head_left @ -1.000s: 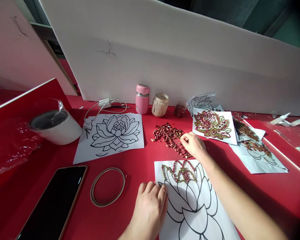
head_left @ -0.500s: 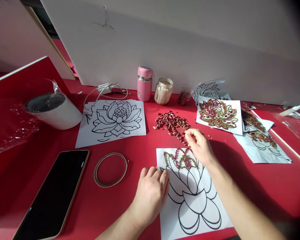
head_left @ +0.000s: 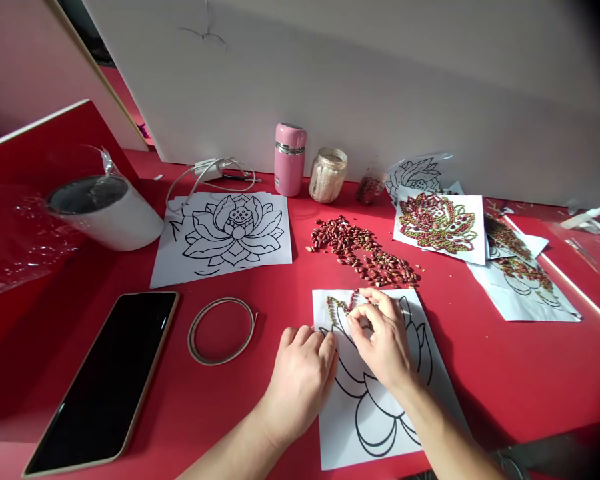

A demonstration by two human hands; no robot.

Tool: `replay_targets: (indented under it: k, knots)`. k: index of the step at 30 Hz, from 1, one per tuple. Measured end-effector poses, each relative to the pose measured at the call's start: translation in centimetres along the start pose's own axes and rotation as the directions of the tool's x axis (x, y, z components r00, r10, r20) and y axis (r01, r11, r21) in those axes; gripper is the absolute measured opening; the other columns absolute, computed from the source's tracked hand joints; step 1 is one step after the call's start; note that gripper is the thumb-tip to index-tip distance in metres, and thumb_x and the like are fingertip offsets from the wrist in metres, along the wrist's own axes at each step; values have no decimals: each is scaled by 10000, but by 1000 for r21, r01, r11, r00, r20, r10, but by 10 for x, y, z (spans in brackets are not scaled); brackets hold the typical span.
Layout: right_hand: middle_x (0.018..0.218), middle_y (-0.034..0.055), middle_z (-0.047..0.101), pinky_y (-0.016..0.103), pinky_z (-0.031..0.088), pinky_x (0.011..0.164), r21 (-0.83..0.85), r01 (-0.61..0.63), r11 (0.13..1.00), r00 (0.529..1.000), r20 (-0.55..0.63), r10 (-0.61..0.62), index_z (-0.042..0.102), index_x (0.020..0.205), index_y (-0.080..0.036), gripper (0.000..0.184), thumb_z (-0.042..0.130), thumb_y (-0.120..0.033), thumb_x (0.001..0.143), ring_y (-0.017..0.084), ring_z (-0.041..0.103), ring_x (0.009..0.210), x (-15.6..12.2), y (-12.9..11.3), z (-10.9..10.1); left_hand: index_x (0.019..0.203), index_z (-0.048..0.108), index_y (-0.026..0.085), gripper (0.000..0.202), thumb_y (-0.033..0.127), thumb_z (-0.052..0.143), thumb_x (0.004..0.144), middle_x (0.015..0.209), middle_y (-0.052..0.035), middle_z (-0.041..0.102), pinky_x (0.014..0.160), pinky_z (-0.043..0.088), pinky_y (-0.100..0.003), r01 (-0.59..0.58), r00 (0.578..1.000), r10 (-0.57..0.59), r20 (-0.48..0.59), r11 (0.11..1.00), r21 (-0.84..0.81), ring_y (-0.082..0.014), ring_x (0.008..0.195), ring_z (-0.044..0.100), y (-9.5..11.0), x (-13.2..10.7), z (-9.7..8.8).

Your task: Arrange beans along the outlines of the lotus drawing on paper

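Bent close together, the thumb and first finger of our right hand (head_left: 383, 343) made a little pinch over the top part of a flower paper (head_left: 336, 427). Their tips were so near each other that we could not tell if they touched, or if a tiny bean sat between them.

Our left hand (head_left: 305, 367) lay to the left of the pinch, on the paper's left edge, with its fingers curled down. Its fingertips were hidden, so we could not tell if it held anything.

The paper was right under the pinch, flat on the red table (head_left: 510, 380), with big black petal lines. Small green and red beans (head_left: 332, 312) made lines near its top, just left of the pinch, and our right hand hid part of it. Past the pinch, near the paper's top edge, was a pile of loose beans (head_left: 345, 241). Farther back stood a pink bottle (head_left: 289, 165) and a jar (head_left: 327, 180). Far to the right of the pinch was a bean picture (head_left: 437, 223). To the left, past our left hand, lay a thin ring (head_left: 192, 337), then a phone (head_left: 105, 380).
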State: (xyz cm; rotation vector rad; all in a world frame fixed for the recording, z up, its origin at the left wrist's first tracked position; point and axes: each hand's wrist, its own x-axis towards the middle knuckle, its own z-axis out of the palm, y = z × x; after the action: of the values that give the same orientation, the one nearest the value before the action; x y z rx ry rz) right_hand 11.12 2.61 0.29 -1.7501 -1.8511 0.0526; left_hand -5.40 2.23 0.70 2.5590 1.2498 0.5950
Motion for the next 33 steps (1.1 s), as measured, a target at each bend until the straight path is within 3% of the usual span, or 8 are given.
replay_targets:
  k: [10,13,17,27,30,33]
  knots:
    - [1010,62,524,373,405,811,-27,-21,999,1000,2,21,536,655,-205,82,522,-221,734,201,504,930,2,-3,3,901,559,148,187,195,384,854,679,-25,537,614,311,-316,-13,1000,13,-11,1000,-2,-164,641,425,1,0,0]
    - [1001,76,523,367,420,812,47,-33,998,998,-44,35,541,748,-202,40,527,-236,731,204,510,951,2,1,1,914,556,147,186,200,388,853,691,-28,540,617,315,-318,-13,1000,13,-3,1000,4,-167,651,431,1,0,1]
    - [1046,86,521,399,397,864,42,-38,998,996,-83,42,538,874,-200,135,506,-243,750,217,497,998,4,4,-2,914,554,148,185,203,388,854,692,-29,540,617,318,-319,-9,1000,9,4,1000,10,-170,657,437,0,1,1]
    - [1261,91,408,455,356,888,-134,-50,990,998,33,55,529,1052,-228,313,516,-288,745,271,432,1091,5,-4,4,902,563,145,165,184,414,842,666,-26,533,596,324,-305,-28,997,28,-67,1000,7,-159,625,434,0,-1,1]
    - [1252,85,424,442,372,879,-97,-46,994,999,25,48,534,1042,-233,290,504,-279,756,258,439,1091,6,-4,3,902,563,149,155,176,424,838,654,-18,534,589,324,-298,-38,994,39,-103,999,4,-152,610,432,0,1,2]
    - [1168,88,491,402,396,879,-7,-28,1000,998,-54,27,551,998,-219,232,465,-268,788,224,463,1081,17,7,-2,906,563,158,151,178,430,837,655,-17,538,591,328,-293,-43,992,42,-115,999,-2,-148,608,440,-1,2,1]
